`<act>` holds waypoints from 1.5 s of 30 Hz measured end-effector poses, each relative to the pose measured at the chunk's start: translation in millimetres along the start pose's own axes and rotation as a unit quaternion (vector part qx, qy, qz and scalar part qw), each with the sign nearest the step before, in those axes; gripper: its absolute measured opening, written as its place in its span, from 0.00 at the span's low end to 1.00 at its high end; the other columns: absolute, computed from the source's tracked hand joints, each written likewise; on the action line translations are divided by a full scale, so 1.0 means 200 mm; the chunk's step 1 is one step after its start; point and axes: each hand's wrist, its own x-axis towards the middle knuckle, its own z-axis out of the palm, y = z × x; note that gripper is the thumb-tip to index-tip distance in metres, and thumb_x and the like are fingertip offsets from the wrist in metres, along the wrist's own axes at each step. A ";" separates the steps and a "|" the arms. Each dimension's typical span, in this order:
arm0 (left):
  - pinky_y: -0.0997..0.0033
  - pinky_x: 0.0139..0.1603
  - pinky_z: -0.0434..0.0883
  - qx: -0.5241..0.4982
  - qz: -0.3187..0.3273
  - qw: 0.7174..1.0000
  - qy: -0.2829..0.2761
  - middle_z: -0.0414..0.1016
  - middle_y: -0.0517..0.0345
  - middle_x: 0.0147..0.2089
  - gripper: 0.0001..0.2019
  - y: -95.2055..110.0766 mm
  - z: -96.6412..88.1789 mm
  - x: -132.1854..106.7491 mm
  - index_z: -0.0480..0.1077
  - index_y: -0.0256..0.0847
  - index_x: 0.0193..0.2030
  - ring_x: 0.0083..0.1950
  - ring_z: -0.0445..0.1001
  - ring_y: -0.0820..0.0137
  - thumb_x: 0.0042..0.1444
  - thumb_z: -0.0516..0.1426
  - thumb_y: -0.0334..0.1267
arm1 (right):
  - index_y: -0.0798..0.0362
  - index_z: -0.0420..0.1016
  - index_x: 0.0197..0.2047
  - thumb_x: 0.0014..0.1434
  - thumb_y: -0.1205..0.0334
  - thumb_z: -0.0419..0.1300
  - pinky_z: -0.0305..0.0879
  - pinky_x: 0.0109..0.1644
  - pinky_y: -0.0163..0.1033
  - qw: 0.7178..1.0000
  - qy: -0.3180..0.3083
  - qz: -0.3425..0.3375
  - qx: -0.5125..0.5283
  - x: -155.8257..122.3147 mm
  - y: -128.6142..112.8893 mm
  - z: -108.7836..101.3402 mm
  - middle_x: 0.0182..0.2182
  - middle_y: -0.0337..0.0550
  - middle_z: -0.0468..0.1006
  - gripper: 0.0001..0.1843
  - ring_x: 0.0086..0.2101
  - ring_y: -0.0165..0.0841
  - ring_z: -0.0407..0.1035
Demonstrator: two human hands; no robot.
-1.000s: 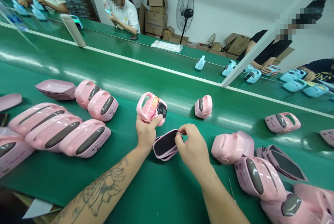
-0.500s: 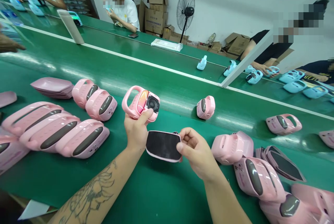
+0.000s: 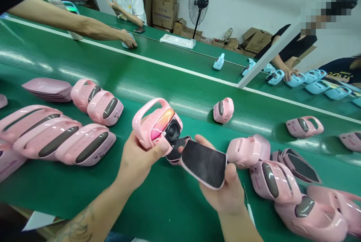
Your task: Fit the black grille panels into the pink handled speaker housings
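A pink portable speaker point(image 3: 156, 129) sits gripped in the left hand point(image 3: 138, 163) above the green conveyor belt point(image 3: 70, 193), its round driver point(image 3: 173, 131) uncovered. The right hand point(image 3: 225, 193) pinches a black-faced panel point(image 3: 204, 163), not yet fitted, while a second panel point(image 3: 176, 154) lies behind it. Nearby, other pink speaker bodies point(image 3: 84, 144) already show dark inset panels.

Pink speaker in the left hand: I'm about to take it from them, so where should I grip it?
Take the pink speaker by its curved pink handle, coming from the upper left, clear of the left hand, which holds the body from below. The handle loop stands free and open, so fingers can pass through it. Keep off the exposed round speaker driver, which faces away from the handle.
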 end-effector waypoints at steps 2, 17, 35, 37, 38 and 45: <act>0.52 0.61 0.79 0.003 -0.017 0.999 -0.044 0.83 0.42 0.57 0.38 0.02 -0.02 -0.07 0.76 0.40 0.64 0.62 0.80 0.44 0.48 0.76 0.53 | 0.40 0.72 0.70 0.52 0.29 0.73 0.65 0.72 0.61 0.992 0.045 -0.052 -0.104 0.00 -0.02 -0.02 0.67 0.51 0.76 0.48 0.66 0.54 0.71; 0.56 0.56 0.82 -0.059 -0.147 0.975 -0.156 0.71 0.42 0.72 0.37 0.04 0.01 -0.38 0.62 0.52 0.77 0.65 0.77 0.46 0.65 0.64 0.57 | 0.37 0.58 0.78 0.53 0.21 0.63 0.61 0.76 0.59 0.832 0.049 -0.201 -0.515 -0.10 0.11 0.02 0.73 0.50 0.59 0.57 0.72 0.54 0.59; 0.40 0.64 0.75 0.303 0.263 0.902 -0.160 0.67 0.40 0.73 0.58 -0.10 0.00 -0.41 0.51 0.61 0.82 0.66 0.74 0.43 0.49 0.76 0.38 | 0.46 0.63 0.74 0.67 0.23 0.49 0.75 0.63 0.57 0.931 0.177 -0.056 -0.314 -0.21 0.13 0.05 0.70 0.57 0.70 0.46 0.64 0.53 0.71; 0.44 0.60 0.76 0.337 0.353 0.862 -0.137 0.69 0.40 0.66 0.57 -0.13 0.01 -0.38 0.55 0.58 0.80 0.61 0.74 0.46 0.47 0.77 0.41 | 0.45 0.65 0.74 0.71 0.26 0.44 0.75 0.64 0.58 0.944 0.144 -0.018 -0.297 -0.24 0.12 0.06 0.68 0.56 0.74 0.43 0.64 0.52 0.72; 0.45 0.60 0.76 0.340 0.372 0.853 -0.132 0.67 0.41 0.64 0.57 -0.13 0.02 -0.37 0.56 0.57 0.79 0.62 0.73 0.45 0.44 0.77 0.42 | 0.45 0.66 0.74 0.72 0.27 0.41 0.74 0.65 0.58 0.945 0.125 -0.009 -0.301 -0.25 0.11 0.07 0.67 0.55 0.75 0.42 0.65 0.51 0.72; 0.43 0.61 0.77 0.170 0.212 0.954 -0.123 0.70 0.44 0.67 0.53 -0.03 0.02 -0.46 0.68 0.56 0.72 0.66 0.73 0.38 0.35 0.77 0.35 | 0.41 0.54 0.81 0.69 0.23 0.38 0.64 0.74 0.55 0.897 -0.041 0.007 -0.439 -0.39 -0.02 0.10 0.74 0.48 0.66 0.48 0.73 0.50 0.61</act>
